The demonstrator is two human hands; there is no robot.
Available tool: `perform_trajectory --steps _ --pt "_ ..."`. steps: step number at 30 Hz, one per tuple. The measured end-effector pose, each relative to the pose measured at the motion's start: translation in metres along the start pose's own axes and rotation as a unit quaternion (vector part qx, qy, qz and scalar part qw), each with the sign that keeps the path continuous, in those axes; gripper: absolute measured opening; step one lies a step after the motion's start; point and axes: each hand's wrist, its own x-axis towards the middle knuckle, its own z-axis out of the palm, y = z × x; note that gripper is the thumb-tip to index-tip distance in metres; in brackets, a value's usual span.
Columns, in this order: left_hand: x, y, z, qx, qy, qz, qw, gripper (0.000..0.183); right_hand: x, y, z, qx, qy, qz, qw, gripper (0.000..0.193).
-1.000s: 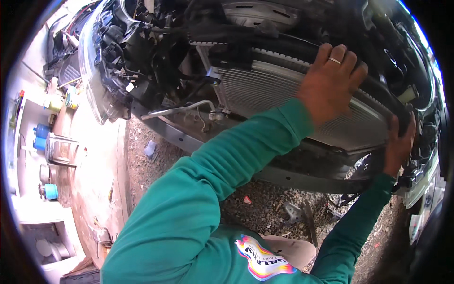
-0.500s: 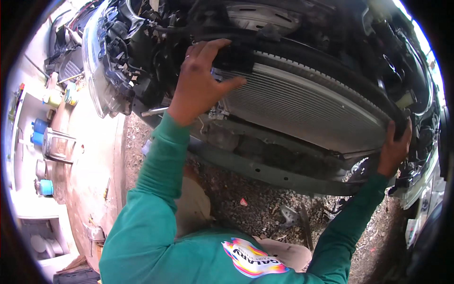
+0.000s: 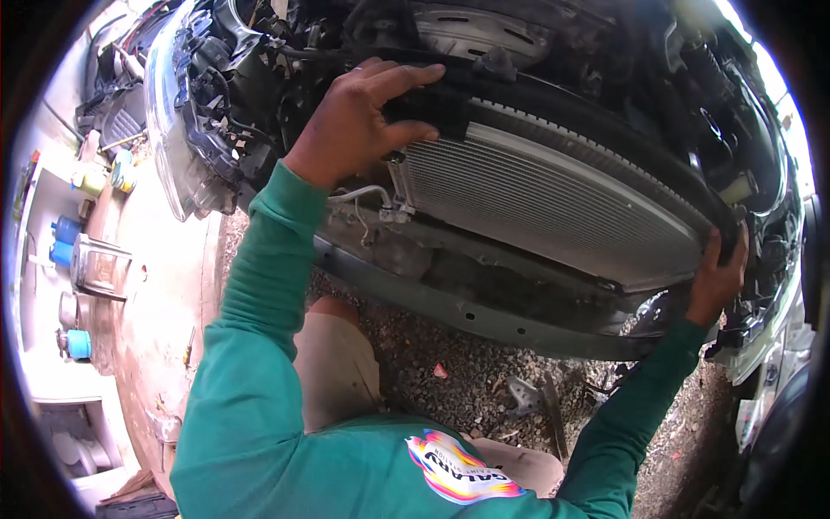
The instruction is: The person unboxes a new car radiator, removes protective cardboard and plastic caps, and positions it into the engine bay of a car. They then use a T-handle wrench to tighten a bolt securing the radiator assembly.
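Note:
A wide silver radiator (image 3: 553,199) with fine horizontal fins sits tilted in the open front of a car, a black plastic edge (image 3: 450,119) along its top. My left hand (image 3: 350,117) grips this edge at the upper left corner, fingers over the top and thumb on the front face. At the far right end, my right hand (image 3: 718,277) holds the radiator's side, its thumb in front and some fingertips hidden behind dark parts. Below my left hand, a metal pipe fitting (image 3: 398,208) shows at the radiator's lower left corner.
A green-grey crossbar (image 3: 450,307) runs below the radiator. The clear headlight (image 3: 169,130) stands at the left. Gravel with a metal bracket (image 3: 523,395) lies beneath. Beyond the concrete ledge are a stool (image 3: 99,266) and several containers.
My left hand has shifted slightly left, and its fingers now reach further over the black edge. The pipe fitting shows more fully. My right hand stays at the right end.

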Motion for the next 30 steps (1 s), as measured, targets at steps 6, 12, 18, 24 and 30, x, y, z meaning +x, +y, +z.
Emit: perform_trajectory --steps 6,12,18,24,30 --pt "0.003 0.004 -0.003 0.002 -0.027 -0.065 0.998 0.073 0.002 -0.005 0.001 0.022 0.001 0.004 1.000 0.055" --pt "0.009 0.006 -0.011 0.282 0.029 0.029 0.958 0.070 0.006 -0.003 0.004 0.011 0.000 0.007 1.000 0.058" --pt "0.016 -0.012 -0.004 0.076 -0.031 -0.008 0.997 0.078 0.009 0.002 0.004 0.005 0.001 0.005 1.000 0.058" --pt "0.014 -0.020 -0.006 0.158 0.026 0.081 0.984 0.082 0.007 -0.001 0.011 0.006 0.018 -0.019 1.000 0.057" --pt "0.039 -0.014 0.009 0.119 -0.051 -0.007 0.992 0.083 0.005 0.024 -0.009 0.031 0.023 0.020 0.999 0.058"
